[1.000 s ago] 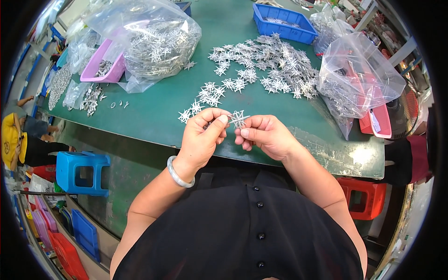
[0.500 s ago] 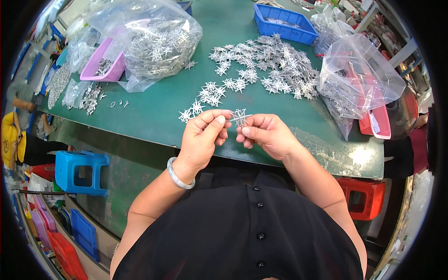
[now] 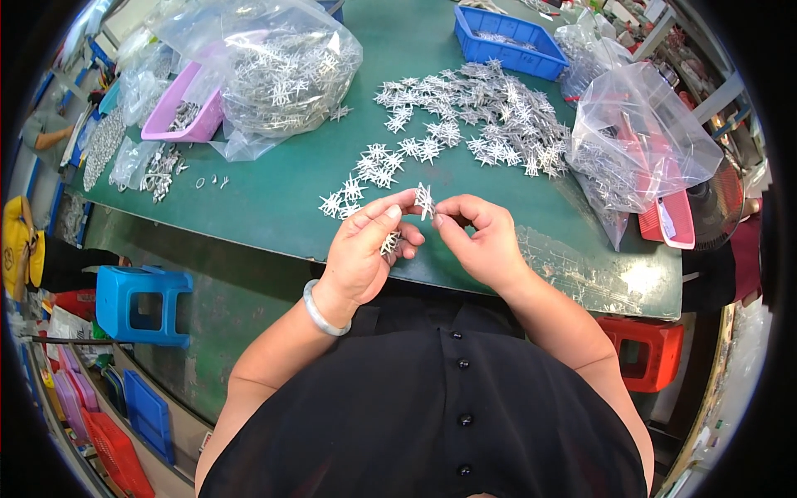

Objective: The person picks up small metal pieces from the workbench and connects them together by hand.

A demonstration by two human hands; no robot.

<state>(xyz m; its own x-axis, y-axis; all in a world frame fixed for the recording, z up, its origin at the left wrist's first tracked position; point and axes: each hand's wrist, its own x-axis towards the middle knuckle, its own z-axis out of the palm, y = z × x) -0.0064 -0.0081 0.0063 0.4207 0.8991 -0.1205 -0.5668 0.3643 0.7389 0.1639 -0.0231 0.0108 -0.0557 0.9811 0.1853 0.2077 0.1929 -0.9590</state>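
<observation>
Above the table's front edge, my left hand [image 3: 365, 245] grips a spiky silver star-shaped piece [image 3: 424, 201] by thumb and forefinger. A second spiky silver piece [image 3: 390, 242] shows in the curl of that hand's lower fingers. My right hand [image 3: 481, 236] is closed in a pinch at the right edge of the upper star, which stands nearly edge-on. Just beyond my left hand lie a few loose stars [image 3: 340, 201] on the green table. A large heap of the same pieces [image 3: 515, 120] spreads farther back to the right.
A big clear bag of stars [image 3: 286, 79] and a pink bin [image 3: 187, 116] are at the back left. A blue tray [image 3: 523, 54] stands behind the heap. To the right, another clear bag [image 3: 639, 137] rests by a pink basket [image 3: 677, 220]. Small metal parts [image 3: 162, 176] lie far left.
The star between my hands has turned from facing up to nearly edge-on and risen slightly. Another piece now shows in my left hand's lower fingers.
</observation>
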